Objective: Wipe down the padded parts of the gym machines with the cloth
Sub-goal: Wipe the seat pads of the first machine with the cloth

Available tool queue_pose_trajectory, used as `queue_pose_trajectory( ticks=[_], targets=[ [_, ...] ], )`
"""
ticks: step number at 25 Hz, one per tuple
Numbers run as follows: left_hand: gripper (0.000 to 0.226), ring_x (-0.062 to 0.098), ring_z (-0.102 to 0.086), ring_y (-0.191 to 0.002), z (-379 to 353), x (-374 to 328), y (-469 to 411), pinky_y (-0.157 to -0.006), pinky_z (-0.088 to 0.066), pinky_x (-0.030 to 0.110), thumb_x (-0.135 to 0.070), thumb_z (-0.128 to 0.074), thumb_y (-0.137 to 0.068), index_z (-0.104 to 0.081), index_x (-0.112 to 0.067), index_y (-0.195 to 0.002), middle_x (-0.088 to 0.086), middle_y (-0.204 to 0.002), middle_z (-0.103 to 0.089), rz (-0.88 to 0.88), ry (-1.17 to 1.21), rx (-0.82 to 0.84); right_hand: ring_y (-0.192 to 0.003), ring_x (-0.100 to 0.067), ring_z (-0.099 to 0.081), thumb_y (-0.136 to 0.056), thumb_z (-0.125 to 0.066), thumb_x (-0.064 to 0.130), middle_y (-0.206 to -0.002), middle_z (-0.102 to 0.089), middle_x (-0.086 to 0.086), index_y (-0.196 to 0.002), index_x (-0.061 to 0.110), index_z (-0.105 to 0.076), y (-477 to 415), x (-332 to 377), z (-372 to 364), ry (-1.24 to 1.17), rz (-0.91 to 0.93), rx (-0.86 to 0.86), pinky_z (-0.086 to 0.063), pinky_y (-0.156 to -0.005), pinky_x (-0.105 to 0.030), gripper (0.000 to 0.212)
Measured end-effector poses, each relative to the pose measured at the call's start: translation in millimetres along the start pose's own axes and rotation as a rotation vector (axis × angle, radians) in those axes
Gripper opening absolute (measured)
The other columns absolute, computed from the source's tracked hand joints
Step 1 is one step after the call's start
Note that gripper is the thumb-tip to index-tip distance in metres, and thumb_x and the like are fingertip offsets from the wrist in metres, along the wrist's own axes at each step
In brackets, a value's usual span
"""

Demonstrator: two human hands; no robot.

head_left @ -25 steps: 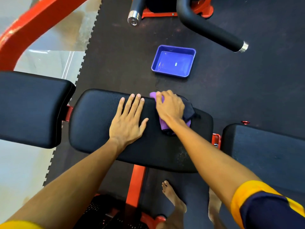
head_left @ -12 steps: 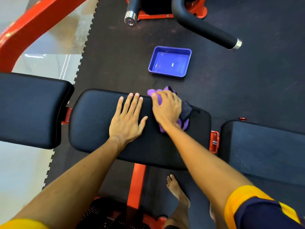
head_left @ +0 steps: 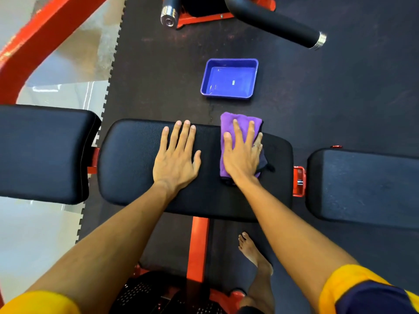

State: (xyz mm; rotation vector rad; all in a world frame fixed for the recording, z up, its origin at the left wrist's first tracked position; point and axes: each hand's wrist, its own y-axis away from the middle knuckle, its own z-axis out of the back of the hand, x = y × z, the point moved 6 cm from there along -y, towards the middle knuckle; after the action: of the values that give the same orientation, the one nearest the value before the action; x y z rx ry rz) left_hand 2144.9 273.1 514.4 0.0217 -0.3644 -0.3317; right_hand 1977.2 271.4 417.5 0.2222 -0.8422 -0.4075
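Observation:
A black padded seat point(head_left: 136, 164) lies across the middle of the view on a red frame. My left hand point(head_left: 176, 159) rests flat on its centre, fingers straight and spread. My right hand point(head_left: 241, 155) presses flat on a purple cloth point(head_left: 225, 125), which lies over the pad's far edge on the right half. A dark part of the cloth shows under the hand's right side. Two more black pads flank it: one at the left point(head_left: 43, 152), one at the right point(head_left: 362, 189).
A blue plastic tray point(head_left: 229, 78) sits on the black rubber floor beyond the pad. Padded machine handles point(head_left: 274, 21) with metal end caps reach in at the top. A red frame beam point(head_left: 34, 39) crosses the top left. My bare foot point(head_left: 254, 252) stands below the pad.
My right hand has gone from curled on the bunched cloth to flat with straight fingers, and the cloth now lies spread over the pad's far edge. My left hand has stayed in place.

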Motion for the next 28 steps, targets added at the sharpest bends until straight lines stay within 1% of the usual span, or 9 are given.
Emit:
queue_pose_trajectory(
  ticks=[3,6,8,12,16,19,24,26,28],
  targets=[
    [0.068,0.03,-0.01,-0.156,-0.4,-0.2,1.1,-0.127,-0.006,0.052,-0.037,-0.025,-0.101,-0.021,-0.006,-0.16,0.012,-0.168,-0.018,0.0,0.0,0.013,-0.154,-0.045,-0.014,-0.104,-0.022,0.059,-0.172,-0.005,0.0,-0.161,0.042,-0.022,41.3,25.4,-14.1,0.087,0.224,-0.007,-0.023,-0.123,-0.056,0.059],
    [0.068,0.03,-0.011,-0.156,-0.4,0.0,-0.5,-0.126,-0.006,0.052,-0.038,-0.024,-0.101,-0.021,-0.005,-0.16,0.013,-0.168,-0.019,-0.001,0.014,0.023,-0.153,-0.042,-0.021,-0.104,-0.03,0.059,-0.172,-0.006,0.003,-0.161,0.043,-0.018,87.3,-15.6,-12.7,0.204,0.507,0.032,-0.038,-0.117,-0.053,0.061],
    [0.068,0.031,-0.013,-0.156,-0.3,-1.4,1.0,-0.126,-0.006,0.053,-0.039,-0.025,-0.101,-0.022,-0.005,-0.16,0.013,-0.167,-0.021,-0.01,-0.003,0.013,-0.155,-0.038,-0.016,-0.103,-0.031,0.062,-0.172,-0.002,0.008,-0.162,0.044,-0.015,85.3,-56.8,-1.1,0.186,0.396,0.055,-0.041,-0.115,-0.052,0.063],
    [0.069,0.033,-0.012,-0.155,-1.3,-3.1,1.0,-0.126,-0.005,0.055,-0.041,-0.025,-0.102,-0.022,-0.003,-0.159,0.016,-0.167,-0.021,-0.011,-0.03,0.023,-0.157,-0.036,-0.006,-0.105,-0.031,0.058,-0.172,0.003,0.01,-0.161,0.044,-0.017,59.2,-64.9,3.8,-0.084,-0.126,0.02,-0.027,-0.121,-0.056,0.06],
    [0.068,0.033,-0.009,-0.156,-3.1,-5.5,5.3,-0.126,-0.004,0.055,-0.038,-0.025,-0.103,-0.016,0.0,-0.159,0.018,-0.168,-0.015,-0.032,-0.071,0.061,-0.156,-0.04,-0.009,-0.107,-0.037,0.05,-0.173,-0.001,0.003,-0.162,0.038,-0.022,112.5,-11.5,-15.5,0.037,0.278,0.07,-0.027,-0.122,-0.051,0.058],
    [0.067,0.032,-0.009,-0.156,-8.1,-15.1,19.5,-0.126,-0.004,0.053,-0.035,-0.025,-0.103,-0.016,0.0,-0.159,0.018,-0.168,-0.014,-0.082,-0.067,0.051,-0.156,-0.036,-0.014,-0.102,-0.04,0.058,-0.172,-0.003,0.003,-0.162,0.035,-0.023,142.0,-49.5,-9.2,0.169,0.5,0.109,-0.032,-0.12,-0.045,0.067],
    [0.068,0.033,-0.01,-0.156,-14.1,-32.6,57.4,-0.126,-0.003,0.055,-0.036,-0.029,-0.102,-0.018,-0.002,-0.159,0.016,-0.168,-0.016,-0.114,-0.032,0.049,-0.157,-0.031,-0.01,-0.106,-0.034,0.057,-0.171,0.012,0.009,-0.162,0.042,-0.011,106.8,-108.4,11.6,-0.038,-0.15,0.131,-0.033,-0.117,-0.057,0.063],
    [0.068,0.033,-0.01,-0.156,-14.7,-36.1,62.4,-0.126,-0.003,0.055,-0.035,-0.029,-0.102,-0.017,-0.001,-0.159,0.016,-0.168,-0.015,-0.108,-0.021,0.048,-0.156,-0.036,-0.01,-0.106,-0.04,0.05,-0.171,0.013,0.005,-0.163,0.037,-0.013,116.4,-82.3,3.8,-0.036,-0.087,0.144,-0.032,-0.118,-0.055,0.064],
    [0.068,0.033,-0.009,-0.156,-14.4,-35.9,61.9,-0.126,-0.004,0.056,-0.034,-0.03,-0.102,-0.016,-0.001,-0.159,0.017,-0.168,-0.014,-0.098,-0.018,0.055,-0.156,-0.039,-0.01,-0.102,-0.052,0.046,-0.171,0.015,0.003,-0.164,0.034,-0.013,142.1,-60.0,-2.2,0.044,0.178,0.177,-0.039,-0.111,-0.054,0.074]
  ],
)
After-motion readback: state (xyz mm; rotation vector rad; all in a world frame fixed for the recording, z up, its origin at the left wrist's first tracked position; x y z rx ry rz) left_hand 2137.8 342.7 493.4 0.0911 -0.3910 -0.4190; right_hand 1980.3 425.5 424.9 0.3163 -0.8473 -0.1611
